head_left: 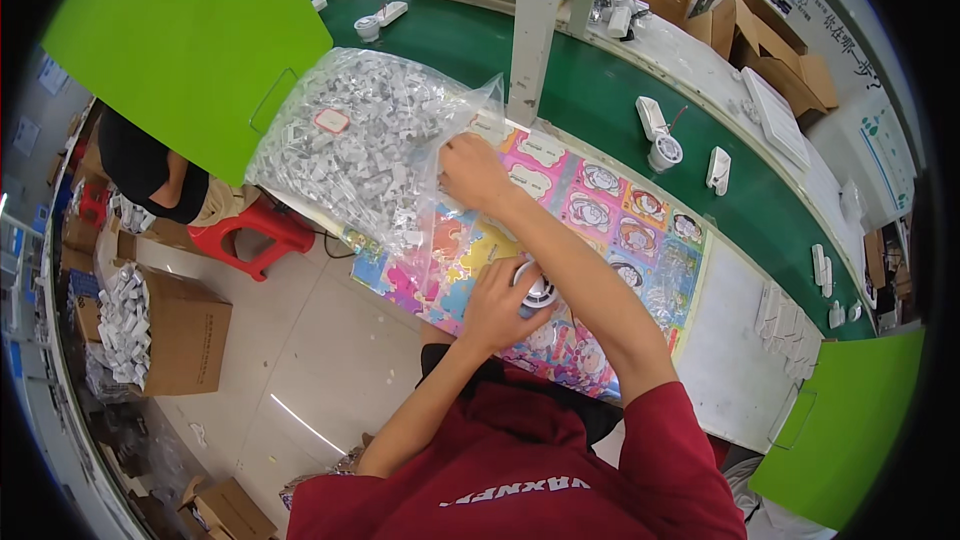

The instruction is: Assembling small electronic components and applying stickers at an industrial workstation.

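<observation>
Your left hand (497,308) has a white round piece (541,292), held over the bright mat (655,265) in front of you.
Your left fingers curl around its side, clamped on it. It looks like hard plastic, so it is likely light and stiff, but a bit slippery and easy to scratch; hold it by the round rim. Your right hand (473,172) is at the edge of the big clear bag (375,105), but I can't tell if its fingers pinch anything. The bag looks soft and floppy, and all its little white bits probably make it heavy, so grab a thick fold.
</observation>
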The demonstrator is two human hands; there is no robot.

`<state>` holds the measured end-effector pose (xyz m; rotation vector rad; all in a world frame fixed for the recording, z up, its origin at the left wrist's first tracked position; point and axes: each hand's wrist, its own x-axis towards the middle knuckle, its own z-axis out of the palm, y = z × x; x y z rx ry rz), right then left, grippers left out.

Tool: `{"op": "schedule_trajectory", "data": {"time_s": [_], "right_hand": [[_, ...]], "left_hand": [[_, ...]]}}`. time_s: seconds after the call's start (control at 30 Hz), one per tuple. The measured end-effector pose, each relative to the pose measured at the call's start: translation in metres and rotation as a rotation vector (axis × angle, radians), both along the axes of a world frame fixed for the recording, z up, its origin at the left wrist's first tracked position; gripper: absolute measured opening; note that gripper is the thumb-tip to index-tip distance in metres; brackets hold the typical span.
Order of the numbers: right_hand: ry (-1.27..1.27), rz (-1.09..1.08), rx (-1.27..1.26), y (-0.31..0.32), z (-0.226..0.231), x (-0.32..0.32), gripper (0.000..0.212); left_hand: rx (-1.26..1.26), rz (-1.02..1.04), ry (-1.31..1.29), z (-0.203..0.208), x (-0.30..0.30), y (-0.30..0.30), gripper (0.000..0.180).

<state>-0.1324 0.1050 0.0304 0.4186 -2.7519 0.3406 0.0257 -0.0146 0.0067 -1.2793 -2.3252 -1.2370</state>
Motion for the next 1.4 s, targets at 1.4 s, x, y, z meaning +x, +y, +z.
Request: {"op": "schedule_trajectory", "data": {"time_s": [1.4], "right_hand": [[-0.126, -0.45, -1.413, 0.041, 0.036, 0.346, 0.034]], "left_hand": [[0.261, -0.431, -1.084, 0.035, 0.05, 0.037, 0.015]]}}
